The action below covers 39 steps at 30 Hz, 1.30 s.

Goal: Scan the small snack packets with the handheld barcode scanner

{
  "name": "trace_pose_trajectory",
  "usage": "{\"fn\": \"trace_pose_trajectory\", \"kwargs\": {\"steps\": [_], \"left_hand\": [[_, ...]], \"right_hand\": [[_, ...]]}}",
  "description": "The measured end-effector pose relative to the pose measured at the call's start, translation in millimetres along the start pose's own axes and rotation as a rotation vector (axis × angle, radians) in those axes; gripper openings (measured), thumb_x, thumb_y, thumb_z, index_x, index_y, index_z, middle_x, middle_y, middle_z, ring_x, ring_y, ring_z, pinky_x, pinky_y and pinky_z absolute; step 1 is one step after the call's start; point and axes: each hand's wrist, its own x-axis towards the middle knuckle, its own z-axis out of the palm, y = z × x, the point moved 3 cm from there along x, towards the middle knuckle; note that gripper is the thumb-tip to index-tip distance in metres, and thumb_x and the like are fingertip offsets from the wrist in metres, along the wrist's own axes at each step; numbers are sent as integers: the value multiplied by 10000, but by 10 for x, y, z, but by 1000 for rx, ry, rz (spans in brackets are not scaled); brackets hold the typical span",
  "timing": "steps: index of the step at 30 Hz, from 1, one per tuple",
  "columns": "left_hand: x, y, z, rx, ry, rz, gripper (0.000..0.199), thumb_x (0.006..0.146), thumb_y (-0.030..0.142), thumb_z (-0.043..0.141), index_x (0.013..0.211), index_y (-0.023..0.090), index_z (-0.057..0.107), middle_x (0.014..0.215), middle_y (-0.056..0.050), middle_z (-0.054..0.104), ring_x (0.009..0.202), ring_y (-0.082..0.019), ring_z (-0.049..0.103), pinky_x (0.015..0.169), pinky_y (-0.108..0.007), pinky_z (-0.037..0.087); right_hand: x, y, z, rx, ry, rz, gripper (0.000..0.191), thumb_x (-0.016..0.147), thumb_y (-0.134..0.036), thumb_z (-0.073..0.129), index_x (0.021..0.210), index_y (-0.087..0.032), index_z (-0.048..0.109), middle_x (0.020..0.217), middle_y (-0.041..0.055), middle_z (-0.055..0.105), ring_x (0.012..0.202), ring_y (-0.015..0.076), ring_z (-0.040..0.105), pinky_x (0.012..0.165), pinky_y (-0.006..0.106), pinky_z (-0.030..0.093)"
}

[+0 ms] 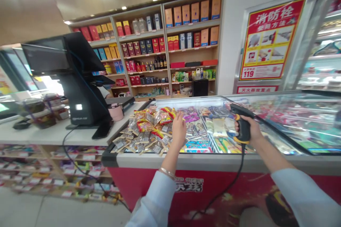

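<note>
My right hand (252, 130) is wrapped round the handle of a black and yellow barcode scanner (243, 127), held above the freezer's glass top. A black cable hangs from the scanner's grip and runs down past the front of the chest freezer (149, 161). My left hand (179, 129) is raised beside a heap of snack packets (145, 142) on the freezer's left end. Its fingers look loosely stretched, with no packet visible in them. Red and yellow snack bags (146, 125) lie on top of the heap; smaller clear and brown packets spread below them.
Left of the freezer stands a white counter (87, 138) with a black checkout terminal (82, 85), a pink cup (116, 112) and stacked food tubs (44, 113). Boxed goods fill the wall shelves (165, 53) behind. A cable (80, 170) hangs from the counter.
</note>
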Motion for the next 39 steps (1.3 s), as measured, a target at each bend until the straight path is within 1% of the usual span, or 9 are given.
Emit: {"fn": "trace_pose_trajectory", "kwargs": {"steps": [4,8,13,16,19,22,28,34,39], "left_hand": [[98,-430,-335,91,140,-43,456,811,58,425,1251,109,534,1296,-176,557,1251,-248,497,1066,-438,402],[134,-732,-576,193,283,-30,428,813,68,416,1218,113,544,1318,-188,523,1268,-251,470,1065,-443,394],[154,-1031,-857,403,472,-107,401,826,109,407,1194,125,564,1246,-171,564,1206,-266,501,1030,-460,401],[158,-1157,-884,591,477,-235,438,842,183,441,1263,85,510,1224,-198,572,1164,-296,517,987,-476,416],[139,-1211,-807,749,426,-283,522,859,263,478,1332,45,438,1206,-222,576,1166,-319,504,992,-486,396],[106,-1230,-739,821,398,-272,537,863,253,490,1360,63,417,1175,-201,596,1155,-309,506,1011,-473,376],[80,-1236,-736,843,343,-271,457,873,208,485,1314,87,475,1094,-165,636,1050,-272,565,997,-447,388],[53,-1195,-769,669,377,-228,438,888,166,445,1324,125,464,1163,-144,626,1063,-225,596,1029,-423,385],[32,-1165,-790,411,477,-136,409,910,220,438,1315,173,472,1245,-139,594,1100,-226,600,896,-348,496]], "right_hand": [[102,337,594,60,-112,48,140,734,-309,602,701,-178,568,491,-2,539,380,105,497,351,184,437],[165,660,1149,85,-246,99,155,753,-323,605,698,-183,568,504,-5,553,389,103,503,369,196,454],[222,1028,1598,83,-305,200,180,759,-326,595,657,-182,557,493,-4,554,377,101,499,354,193,437],[232,1217,1783,60,-347,277,197,769,-339,581,652,-182,556,487,-4,552,372,101,497,342,190,423],[212,1386,1897,53,-403,342,228,776,-366,578,647,-181,547,496,-1,554,373,100,492,335,192,412],[182,1515,1931,87,-467,337,202,770,-368,591,697,-181,566,515,-10,558,382,95,487,353,195,425],[150,1645,1882,113,-457,353,186,752,-367,601,750,-181,585,513,-24,541,385,92,488,348,186,409],[123,1680,1898,105,-494,395,191,760,-367,591,736,-178,582,521,-11,551,399,102,497,360,194,411],[105,1657,1905,140,-509,371,184,744,-364,604,732,-181,590,520,-6,551,405,111,499,371,207,418]]}}
